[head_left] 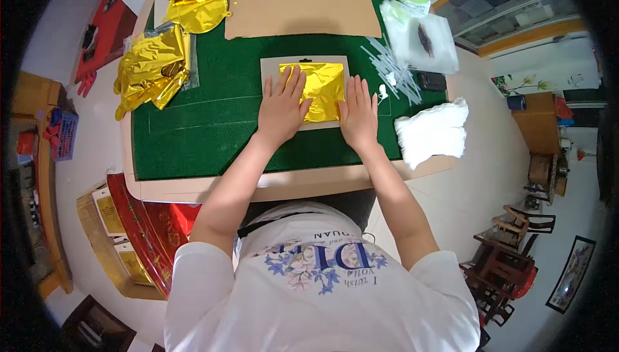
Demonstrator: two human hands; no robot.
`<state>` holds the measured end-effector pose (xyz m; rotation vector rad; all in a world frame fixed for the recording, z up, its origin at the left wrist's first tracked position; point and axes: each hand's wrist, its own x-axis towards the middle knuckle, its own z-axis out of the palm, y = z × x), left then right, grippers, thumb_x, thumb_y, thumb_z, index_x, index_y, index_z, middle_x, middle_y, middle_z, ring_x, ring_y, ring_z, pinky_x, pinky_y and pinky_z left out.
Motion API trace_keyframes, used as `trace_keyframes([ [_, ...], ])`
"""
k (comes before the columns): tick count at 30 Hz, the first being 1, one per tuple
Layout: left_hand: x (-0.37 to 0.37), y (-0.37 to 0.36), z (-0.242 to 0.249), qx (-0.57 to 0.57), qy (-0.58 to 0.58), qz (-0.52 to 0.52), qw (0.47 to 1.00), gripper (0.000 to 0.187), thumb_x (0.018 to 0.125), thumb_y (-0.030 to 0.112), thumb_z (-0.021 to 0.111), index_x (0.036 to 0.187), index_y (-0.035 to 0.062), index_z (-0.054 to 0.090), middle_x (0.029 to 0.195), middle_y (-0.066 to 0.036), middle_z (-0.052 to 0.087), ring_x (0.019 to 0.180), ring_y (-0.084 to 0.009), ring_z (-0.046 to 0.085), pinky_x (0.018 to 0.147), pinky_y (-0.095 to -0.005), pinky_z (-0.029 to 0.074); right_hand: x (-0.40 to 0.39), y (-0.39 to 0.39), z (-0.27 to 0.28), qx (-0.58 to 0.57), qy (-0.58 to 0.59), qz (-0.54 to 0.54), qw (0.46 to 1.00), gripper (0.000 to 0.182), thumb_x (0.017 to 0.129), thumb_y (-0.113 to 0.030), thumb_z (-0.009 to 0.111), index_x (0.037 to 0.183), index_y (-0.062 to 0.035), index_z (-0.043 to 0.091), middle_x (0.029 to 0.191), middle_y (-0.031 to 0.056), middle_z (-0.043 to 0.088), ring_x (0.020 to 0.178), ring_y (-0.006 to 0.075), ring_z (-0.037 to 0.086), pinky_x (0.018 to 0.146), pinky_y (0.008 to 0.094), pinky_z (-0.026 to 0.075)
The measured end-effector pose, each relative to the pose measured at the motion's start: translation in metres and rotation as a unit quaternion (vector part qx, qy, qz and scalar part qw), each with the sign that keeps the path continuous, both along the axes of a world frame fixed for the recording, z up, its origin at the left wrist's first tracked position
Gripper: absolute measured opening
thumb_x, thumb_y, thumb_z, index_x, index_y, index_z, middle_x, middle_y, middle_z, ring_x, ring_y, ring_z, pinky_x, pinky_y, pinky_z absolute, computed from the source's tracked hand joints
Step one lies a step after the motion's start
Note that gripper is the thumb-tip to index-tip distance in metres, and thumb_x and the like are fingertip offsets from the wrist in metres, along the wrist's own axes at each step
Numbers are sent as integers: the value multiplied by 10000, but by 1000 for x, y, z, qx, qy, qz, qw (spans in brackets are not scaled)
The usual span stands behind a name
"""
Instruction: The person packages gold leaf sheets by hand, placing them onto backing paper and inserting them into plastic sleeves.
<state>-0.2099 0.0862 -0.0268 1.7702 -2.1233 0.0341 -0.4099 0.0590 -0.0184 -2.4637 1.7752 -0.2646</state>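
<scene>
A folded sheet of shiny gold foil [327,86] lies on a light cardboard backing card [271,66] with a black-edged hang slot at its top. My left hand [282,108] rests flat across the foil's left part, fingers stretched out. Along the right edge of the foil and card lies my right hand [359,115], its fingers straight and pointing away from me. Neither hand grips anything. The left hand covers part of the foil and card.
Gold foil pieces [155,62] are heaped at the left on the green tabletop [213,152]. Beyond the card lies a brown cardboard sheet [303,4]. Thin pale strips [390,71], clear plastic bags [419,36], a black box [431,82] and a white bundle [433,133] lie at the right.
</scene>
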Motion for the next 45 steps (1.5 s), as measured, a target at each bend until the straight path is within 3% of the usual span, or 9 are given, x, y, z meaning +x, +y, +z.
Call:
trace_keyframes([
  [6, 7, -1, 13, -22, 109, 13, 994, 590, 965, 337, 485, 1463, 57, 339, 1537, -118, 303, 1437, -276, 247, 1139, -516, 213, -12, 21, 10, 10, -74, 1, 997, 511, 990, -173, 427, 1459, -7, 310, 1516, 202, 301, 1430, 338, 244, 1157, 464, 195],
  [8, 17, -5, 17, -33, 166, 30, 985, 589, 966, 315, 490, 1471, 60, 327, 1541, -125, 293, 1443, -284, 232, 1142, -510, 209, -15, 19, 25, -42, -113, 12, 993, 455, 959, -112, 482, 1393, 7, 415, 1426, 242, 418, 1371, 365, 347, 1127, 456, 266],
  [12, 56, -21, 11, -71, 229, 135, 961, 550, 972, 188, 480, 1472, 37, 309, 1525, -172, 304, 1437, -316, 236, 1151, -491, 197, -50, -31, 50, -148, -176, -7, 973, 226, 913, -102, 563, 1105, -7, 633, 1014, 170, 628, 955, 335, 548, 852, 416, 429],
  [16, 61, -23, 7, -102, 303, 141, 937, 487, 983, 134, 465, 1436, -4, 351, 1469, -187, 391, 1402, -338, 307, 1127, -432, 285, -114, -128, 35, -219, -126, -48, 966, 143, 888, -179, 609, 907, -53, 673, 855, 135, 658, 845, 322, 599, 815, 415, 440],
  [22, 61, -22, 10, -87, 315, 165, 930, 460, 994, 142, 451, 1421, -8, 370, 1443, -211, 413, 1384, -343, 335, 1102, -405, 331, -159, -206, 15, -76, -29, -150, 985, 452, 779, -424, 739, 1013, -52, 634, 919, 147, 667, 896, 303, 637, 799, 414, 490],
  [26, 60, -22, 10, -83, 321, 158, 930, 454, 1020, 181, 399, 1442, 21, 357, 1466, -246, 366, 1376, -353, 345, 1109, -389, 315, -185, -232, -11, -10, -91, -126, 988, 383, 787, -357, 755, 949, -38, 616, 798, 123, 666, 732, 235, 639, 712, 347, 504],
  [32, 60, -22, 10, -82, 326, 165, 927, 450, 1004, 165, 438, 1415, -9, 384, 1435, -213, 423, 1376, -345, 347, 1095, -409, 337, -174, -222, 6, 65, -164, -149, 973, 362, 712, -326, 783, 882, -55, 614, 804, 127, 650, 770, 308, 635, 719, 393, 498],
  [40, 60, -23, 10, -68, 340, 173, 922, 446, 1011, 194, 418, 1413, 1, 397, 1443, -219, 412, 1372, -345, 354, 1101, -401, 330, -153, -161, 65, -25, 53, 17, 998, 269, 713, -178, 749, 927, -149, 589, 999, 109, 585, 1007, 360, 547, 833, 459, 459],
  [45, 60, -23, 8, -69, 346, 169, 920, 451, 1016, 218, 404, 1414, 5, 398, 1447, -228, 403, 1371, -347, 355, 1110, -402, 316, -151, -121, 76, 109, 129, 17, 986, 71, 761, -138, 701, 819, -146, 661, 992, 92, 603, 1031, 326, 550, 838, 444, 453],
])
